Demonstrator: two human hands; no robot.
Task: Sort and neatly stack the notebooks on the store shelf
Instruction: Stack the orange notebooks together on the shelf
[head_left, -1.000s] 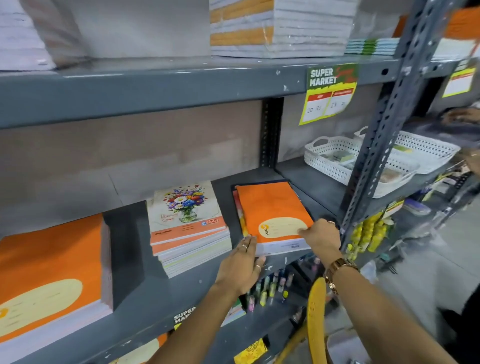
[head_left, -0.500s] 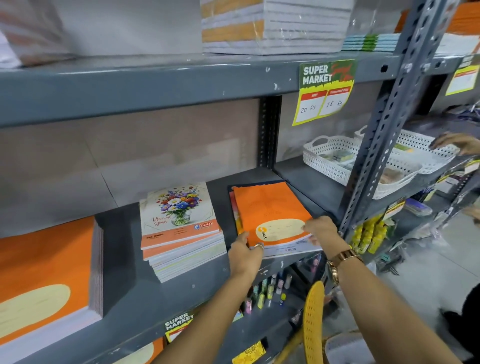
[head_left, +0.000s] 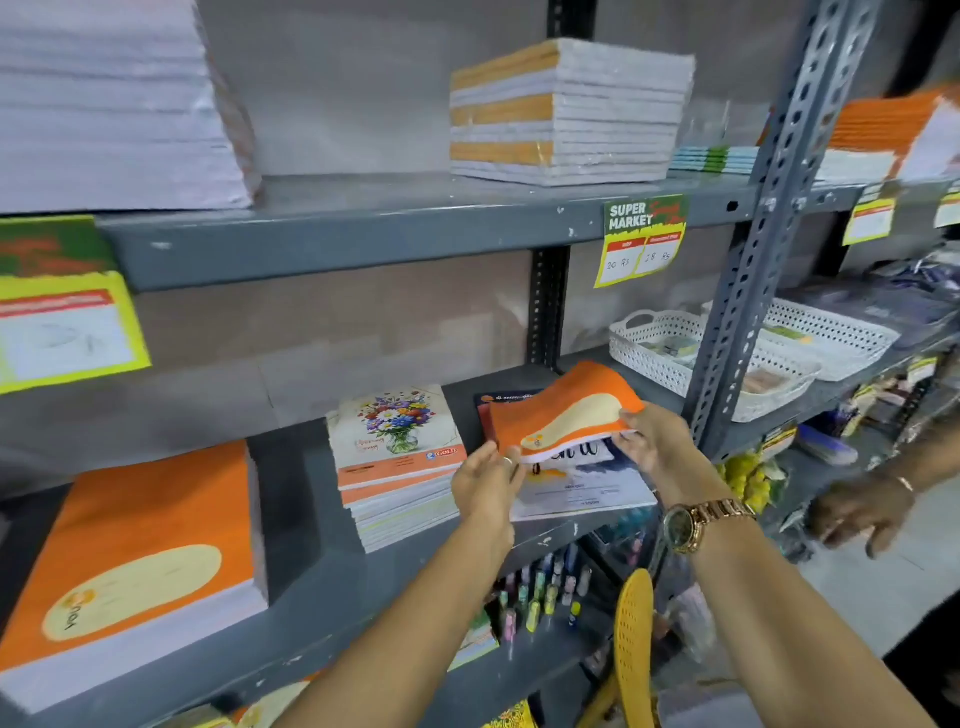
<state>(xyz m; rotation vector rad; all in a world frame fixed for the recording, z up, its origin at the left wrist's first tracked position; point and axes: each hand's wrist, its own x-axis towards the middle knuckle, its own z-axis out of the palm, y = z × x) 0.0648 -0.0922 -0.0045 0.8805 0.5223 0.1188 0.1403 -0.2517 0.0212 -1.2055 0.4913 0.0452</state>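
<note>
On the far left of the middle shelf (head_left: 322, 577) we see a thick orange stack (head_left: 135, 551), and next to it the floral-cover stack (head_left: 397, 462), squared up and untouched. Just right of that, our left hand (head_left: 485, 486) pinches the near left corner of the orange notebook (head_left: 563, 410), thumb on top. The notebook is bowed upward and lifted clear of the pile beneath, where a white notebook with dark lettering (head_left: 582, 480) lies flat on the shelf. Our right hand (head_left: 652, 441) grips the notebook's near right edge, fingers curled under it. So the notebook hangs between both hands, above its pile. Further right, white baskets (head_left: 654, 332) sit on the shelf.
</note>
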